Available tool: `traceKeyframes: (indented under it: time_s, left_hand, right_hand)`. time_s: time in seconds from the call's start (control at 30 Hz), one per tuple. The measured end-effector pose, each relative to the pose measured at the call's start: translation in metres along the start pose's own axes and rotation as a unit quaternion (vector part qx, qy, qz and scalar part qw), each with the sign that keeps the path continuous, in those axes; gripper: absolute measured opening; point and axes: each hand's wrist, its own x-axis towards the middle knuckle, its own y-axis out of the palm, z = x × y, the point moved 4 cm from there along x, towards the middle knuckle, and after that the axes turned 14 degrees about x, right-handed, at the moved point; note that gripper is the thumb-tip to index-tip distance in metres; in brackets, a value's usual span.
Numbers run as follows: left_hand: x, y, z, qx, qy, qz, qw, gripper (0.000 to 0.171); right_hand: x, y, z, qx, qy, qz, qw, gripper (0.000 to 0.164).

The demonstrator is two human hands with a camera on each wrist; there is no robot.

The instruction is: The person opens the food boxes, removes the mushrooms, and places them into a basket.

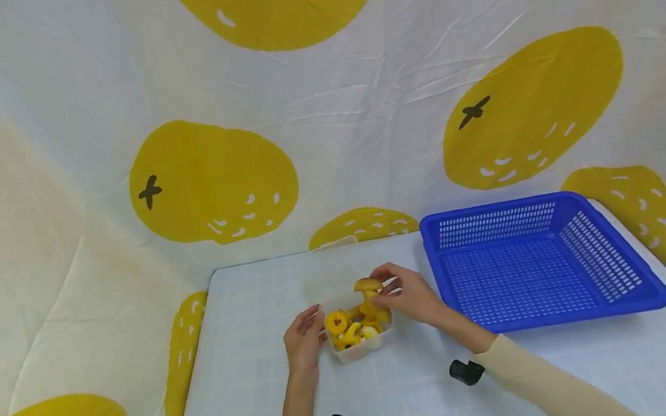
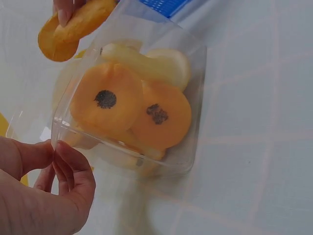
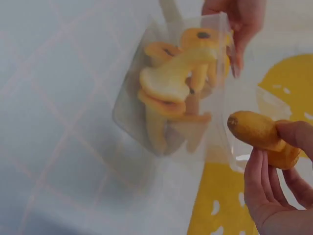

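A clear plastic container stands on the table, full of yellow-orange mushrooms, some with dark spots. My left hand pinches the container's left rim between thumb and fingers. With thumb and fingertips, my right hand grips one mushroom by its stem. That mushroom is upright in the head view, its brown-yellow cap on top, and overlaps the right side of the container there. In the left wrist view, just the right fingertips show on it.
A blue plastic basket with slotted sides sits at the right of the table, close to my right forearm. Behind the container lies a clear lid-like sheet. The table has a pale checked cover, and a fruit-print cloth hangs behind it.
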Motion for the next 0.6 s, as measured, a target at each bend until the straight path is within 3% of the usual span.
traceKeyframes:
  time_s: [0.6]
  left_hand:
    - [-0.001, 0.001, 0.0, 0.001, 0.008, 0.004, 1.0, 0.033]
  right_hand:
    - [-0.022, -0.088, 0.004, 0.055, 0.076, -0.054, 0.994, 0.05]
